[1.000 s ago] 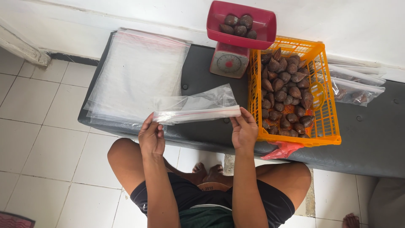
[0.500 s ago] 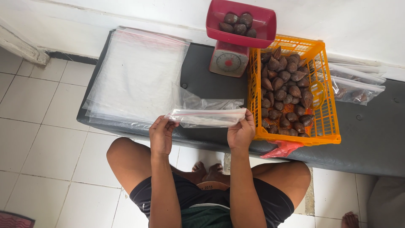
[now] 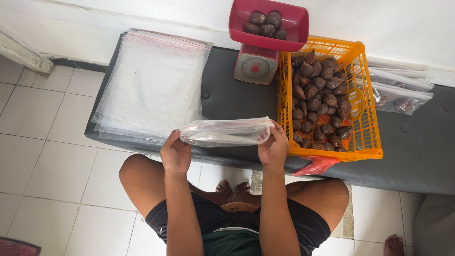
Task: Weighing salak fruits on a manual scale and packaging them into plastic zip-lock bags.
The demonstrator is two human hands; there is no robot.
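- Change since half a second ago: the left hand has closed onto the left end of the clear plastic bag; before that it hung open just below it. The bag now lies flatter and more stretched.
- Left hand, grip: thumb and fingers pinched on the bag's left end, holding it.
- Right hand, grip: closed on the bag's right end, beside the basket. The two hands pull apart, it seems, to keep the bag taut and level at the tabletop's near edge.
- Clear plastic bag: one, empty as far as can be seen, with a red strip along the mouth; held in the air just above the dark tabletop.
- Stack of flat clear bags: one pile, left of the hands, within reach; count of sheets not readable.
- Orange plastic basket: one, at the right hand, filled with brown scaly fruit; too many to count.
- Kitchen scale: one, with a red bowl holding four fruit.
- Filled bags: at least two, laid beyond the basket.
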